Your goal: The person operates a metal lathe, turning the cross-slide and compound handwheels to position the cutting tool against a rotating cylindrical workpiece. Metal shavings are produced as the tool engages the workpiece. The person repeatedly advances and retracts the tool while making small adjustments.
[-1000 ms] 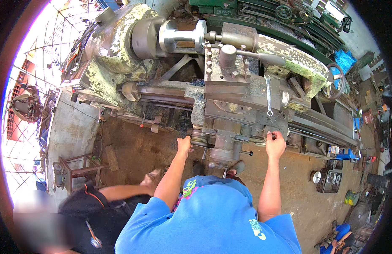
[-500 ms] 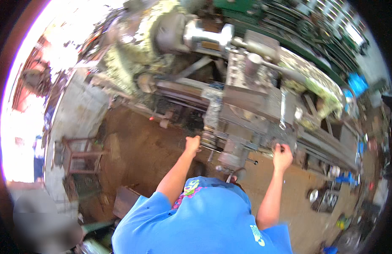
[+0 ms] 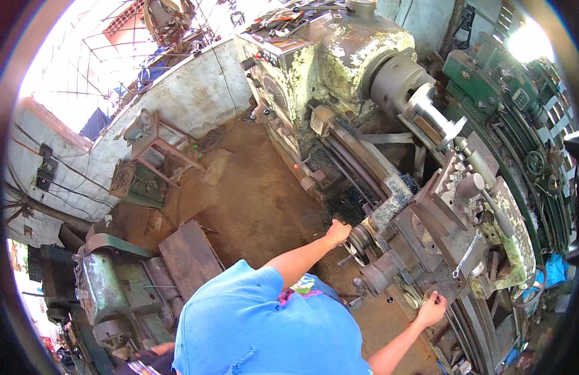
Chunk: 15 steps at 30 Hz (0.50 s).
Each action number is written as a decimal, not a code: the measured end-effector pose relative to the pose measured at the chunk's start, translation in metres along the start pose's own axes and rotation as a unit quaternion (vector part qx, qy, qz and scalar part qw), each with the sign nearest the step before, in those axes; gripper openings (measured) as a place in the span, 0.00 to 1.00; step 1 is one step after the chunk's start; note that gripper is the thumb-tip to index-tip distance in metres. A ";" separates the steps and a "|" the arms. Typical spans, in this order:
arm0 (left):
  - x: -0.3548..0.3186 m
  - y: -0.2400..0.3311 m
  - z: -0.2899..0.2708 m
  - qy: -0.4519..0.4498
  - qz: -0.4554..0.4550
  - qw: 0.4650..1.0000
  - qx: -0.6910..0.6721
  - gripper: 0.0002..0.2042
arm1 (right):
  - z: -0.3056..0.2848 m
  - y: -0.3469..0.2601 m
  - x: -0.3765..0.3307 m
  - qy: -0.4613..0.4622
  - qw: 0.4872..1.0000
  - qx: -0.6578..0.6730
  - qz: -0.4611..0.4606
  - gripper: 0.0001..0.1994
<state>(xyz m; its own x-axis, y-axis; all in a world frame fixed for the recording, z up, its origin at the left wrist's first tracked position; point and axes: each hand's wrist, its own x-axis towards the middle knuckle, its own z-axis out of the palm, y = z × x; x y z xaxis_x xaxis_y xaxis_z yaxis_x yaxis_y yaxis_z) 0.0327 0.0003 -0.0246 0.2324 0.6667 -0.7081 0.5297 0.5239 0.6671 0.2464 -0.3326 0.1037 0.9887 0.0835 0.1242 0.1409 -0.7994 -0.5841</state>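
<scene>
My left hand is closed at the rim of the lathe's carriage handwheel. My right hand is closed with its fingertips together by the right side of the carriage; whatever it holds, if anything, is hidden. A combination wrench lies on the carriage between the tool post and my right hand. Farther off, a shiny flanged metal workpiece sits in the lathe chuck. Between my hands the cross-slide handle points toward me.
Hand tools are heaped on the headstock. A green machine stands behind the lathe. At left are a grinder on a stand and another machine. Someone else's arm shows at lower left.
My view has swung left, so the lathe appears farther right and tilted. The left hand stays by the handwheel and the right by the carriage. The wrench has not shifted on the carriage.
</scene>
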 end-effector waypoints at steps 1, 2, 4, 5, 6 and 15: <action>0.000 0.000 0.000 -0.002 0.001 1.000 0.000 0.26 | 0.000 0.001 0.000 0.004 1.000 0.000 -0.005 0.13; 0.000 0.000 0.000 0.000 0.002 1.000 0.000 0.25 | 0.001 0.002 0.000 -0.001 1.000 -0.001 -0.001 0.13; 0.001 -0.001 0.000 0.004 0.002 1.000 0.001 0.24 | 0.002 0.005 0.001 0.010 1.000 -0.005 -0.011 0.13; 0.001 -0.001 0.000 0.006 0.003 1.000 0.001 0.24 | 0.003 0.005 0.002 0.014 1.000 -0.006 -0.019 0.14; 0.001 -0.001 0.000 0.009 0.005 1.000 -0.006 0.24 | 0.003 0.006 0.002 0.011 1.000 -0.003 -0.016 0.14; 0.012 -0.038 0.026 0.126 0.062 0.990 0.014 0.36 | 0.002 0.006 0.000 0.024 0.999 -0.008 -0.020 0.13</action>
<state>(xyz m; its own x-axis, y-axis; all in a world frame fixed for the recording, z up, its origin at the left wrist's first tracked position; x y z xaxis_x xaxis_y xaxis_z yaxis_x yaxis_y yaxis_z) 0.0364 -0.0253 -0.0641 0.0882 0.8384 -0.5379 0.5324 0.4167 0.7368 0.2477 -0.3363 0.0979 0.9785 0.0876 0.1868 0.1800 -0.8052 -0.5650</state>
